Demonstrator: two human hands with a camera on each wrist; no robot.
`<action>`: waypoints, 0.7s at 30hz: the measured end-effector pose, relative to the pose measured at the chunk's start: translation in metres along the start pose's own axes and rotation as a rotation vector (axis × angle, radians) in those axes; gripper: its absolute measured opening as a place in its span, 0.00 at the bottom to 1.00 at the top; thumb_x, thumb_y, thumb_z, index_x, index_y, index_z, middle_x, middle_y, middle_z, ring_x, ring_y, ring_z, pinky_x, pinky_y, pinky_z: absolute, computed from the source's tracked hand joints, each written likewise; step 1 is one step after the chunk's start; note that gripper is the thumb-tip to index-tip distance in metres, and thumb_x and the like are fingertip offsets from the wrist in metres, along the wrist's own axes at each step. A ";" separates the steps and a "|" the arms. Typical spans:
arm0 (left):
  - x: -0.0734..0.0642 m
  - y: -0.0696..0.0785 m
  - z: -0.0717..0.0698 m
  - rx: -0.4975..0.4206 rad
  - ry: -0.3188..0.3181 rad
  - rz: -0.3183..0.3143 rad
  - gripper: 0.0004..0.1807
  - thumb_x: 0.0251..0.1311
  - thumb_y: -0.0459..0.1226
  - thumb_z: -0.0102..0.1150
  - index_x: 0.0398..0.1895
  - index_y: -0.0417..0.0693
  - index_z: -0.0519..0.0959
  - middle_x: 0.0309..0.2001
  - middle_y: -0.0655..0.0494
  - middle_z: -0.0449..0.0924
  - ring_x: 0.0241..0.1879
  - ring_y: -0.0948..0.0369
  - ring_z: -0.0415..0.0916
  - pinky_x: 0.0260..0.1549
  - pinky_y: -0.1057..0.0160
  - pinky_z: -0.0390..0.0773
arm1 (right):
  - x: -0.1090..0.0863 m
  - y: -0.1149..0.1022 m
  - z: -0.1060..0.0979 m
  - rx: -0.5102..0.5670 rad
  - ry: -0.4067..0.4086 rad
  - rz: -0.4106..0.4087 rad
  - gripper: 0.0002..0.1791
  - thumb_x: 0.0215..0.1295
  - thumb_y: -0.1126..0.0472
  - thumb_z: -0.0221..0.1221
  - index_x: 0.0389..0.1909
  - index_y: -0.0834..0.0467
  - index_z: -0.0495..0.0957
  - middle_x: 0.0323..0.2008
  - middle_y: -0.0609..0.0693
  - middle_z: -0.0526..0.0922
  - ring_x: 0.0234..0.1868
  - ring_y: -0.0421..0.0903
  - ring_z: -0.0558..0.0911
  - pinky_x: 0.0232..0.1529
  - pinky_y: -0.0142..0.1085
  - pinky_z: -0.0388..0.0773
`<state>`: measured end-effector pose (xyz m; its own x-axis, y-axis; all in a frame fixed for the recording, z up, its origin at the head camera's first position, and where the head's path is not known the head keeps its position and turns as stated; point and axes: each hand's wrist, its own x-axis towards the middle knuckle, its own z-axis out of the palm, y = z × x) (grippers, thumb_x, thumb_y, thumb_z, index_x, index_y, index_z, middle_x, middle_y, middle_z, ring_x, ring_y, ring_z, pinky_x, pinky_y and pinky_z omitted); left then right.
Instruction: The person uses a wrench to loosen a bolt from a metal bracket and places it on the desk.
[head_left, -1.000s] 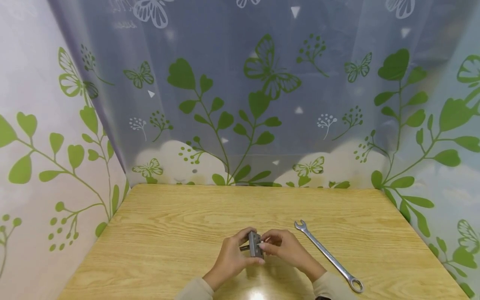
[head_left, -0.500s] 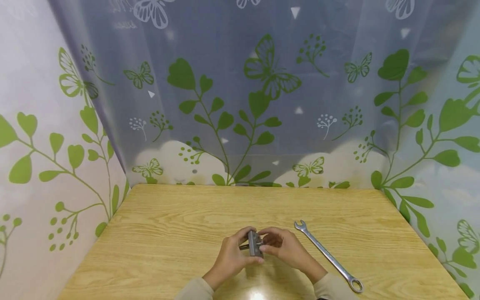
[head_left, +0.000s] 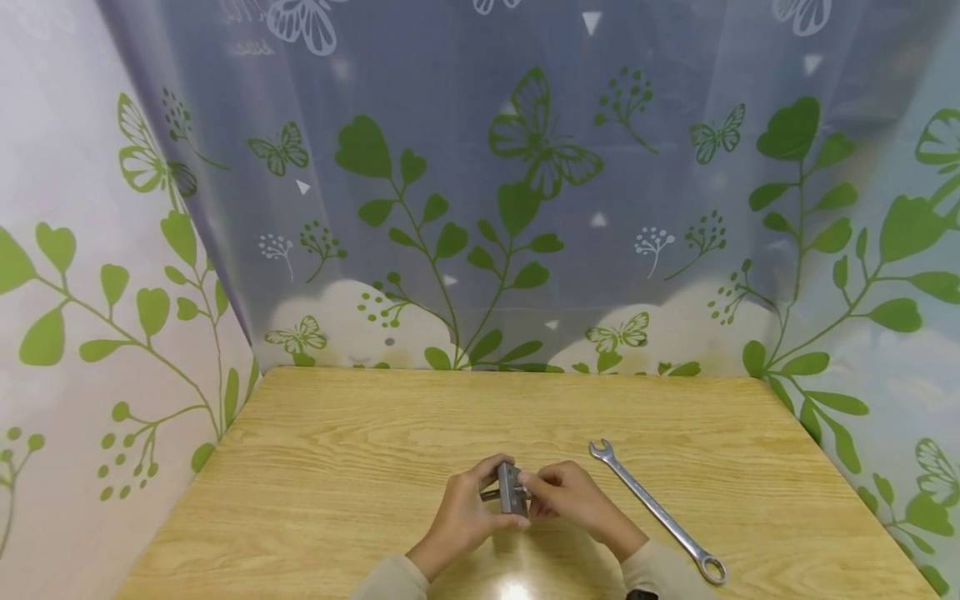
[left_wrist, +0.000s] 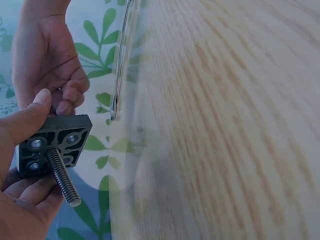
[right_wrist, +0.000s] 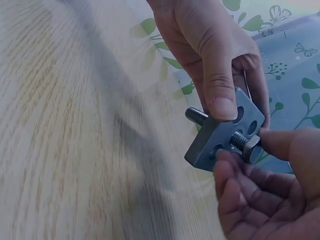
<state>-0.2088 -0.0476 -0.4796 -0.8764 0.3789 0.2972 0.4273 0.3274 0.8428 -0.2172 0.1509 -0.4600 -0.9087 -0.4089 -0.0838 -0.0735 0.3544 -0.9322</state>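
My left hand (head_left: 461, 512) grips a small square grey plate (right_wrist: 202, 145) by its opposite edges, above the table. Round holes run through the plate, and one face has ribbed hollows, seen in the left wrist view. A threaded steel bolt (left_wrist: 62, 180) passes through the plate; its long shank sticks out on the ribbed side. On the other face, the hexagonal bolt head (right_wrist: 251, 145) stands off the plate with some thread showing beneath it. My right hand (head_left: 576, 500) pinches this head, thumb against one side and curled fingers beside it.
A steel combination wrench (head_left: 660, 512) lies slantwise on the wood-grain table (head_left: 375, 417), right of my right hand. Curtains (head_left: 450, 208) printed with green leaves and butterflies stand along the table's back and sides.
My right hand has turned at the bolt head: the thumb has gone up and the fingers have swung down below it. My left hand and the plate stay nearly in place.
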 end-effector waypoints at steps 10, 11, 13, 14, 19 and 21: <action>0.000 0.003 -0.002 -0.028 -0.013 -0.028 0.40 0.38 0.37 0.78 0.59 0.42 0.72 0.57 0.40 0.77 0.57 0.48 0.75 0.54 0.56 0.78 | -0.004 0.000 -0.001 -0.137 0.053 -0.213 0.10 0.60 0.69 0.63 0.42 0.57 0.83 0.42 0.52 0.83 0.42 0.54 0.81 0.45 0.39 0.83; -0.001 0.003 -0.002 -0.025 -0.012 -0.027 0.40 0.38 0.38 0.78 0.59 0.42 0.72 0.57 0.40 0.77 0.57 0.48 0.75 0.54 0.56 0.79 | -0.004 0.000 -0.001 -0.140 0.055 -0.217 0.10 0.60 0.69 0.63 0.42 0.57 0.83 0.42 0.52 0.83 0.42 0.55 0.81 0.45 0.40 0.83; -0.001 0.003 -0.003 -0.025 -0.011 -0.027 0.40 0.38 0.38 0.78 0.59 0.42 0.72 0.57 0.41 0.77 0.57 0.48 0.75 0.54 0.57 0.79 | -0.004 0.000 -0.001 -0.139 0.052 -0.219 0.10 0.60 0.69 0.63 0.42 0.57 0.83 0.42 0.52 0.83 0.42 0.55 0.81 0.45 0.40 0.83; -0.001 0.003 -0.003 -0.025 -0.012 -0.024 0.40 0.38 0.38 0.78 0.59 0.42 0.72 0.57 0.40 0.77 0.57 0.48 0.75 0.54 0.57 0.79 | -0.004 0.000 0.000 -0.137 0.050 -0.216 0.10 0.60 0.69 0.62 0.42 0.58 0.83 0.42 0.52 0.83 0.42 0.55 0.81 0.45 0.39 0.83; -0.002 0.002 -0.003 -0.015 -0.005 -0.006 0.40 0.38 0.37 0.78 0.59 0.40 0.72 0.56 0.40 0.77 0.57 0.48 0.75 0.54 0.56 0.78 | -0.003 0.000 -0.001 -0.109 0.034 -0.169 0.12 0.66 0.60 0.60 0.47 0.61 0.81 0.44 0.55 0.84 0.43 0.52 0.82 0.46 0.39 0.83; -0.002 0.001 -0.003 -0.006 0.001 0.002 0.40 0.37 0.38 0.78 0.59 0.39 0.72 0.56 0.40 0.77 0.56 0.47 0.76 0.54 0.56 0.78 | -0.002 0.000 -0.001 -0.088 0.027 -0.126 0.16 0.69 0.54 0.56 0.44 0.63 0.81 0.40 0.56 0.84 0.40 0.51 0.83 0.43 0.40 0.84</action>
<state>-0.2075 -0.0503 -0.4778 -0.8758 0.3790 0.2989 0.4276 0.3220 0.8447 -0.2159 0.1522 -0.4594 -0.9007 -0.4324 0.0423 -0.2221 0.3745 -0.9002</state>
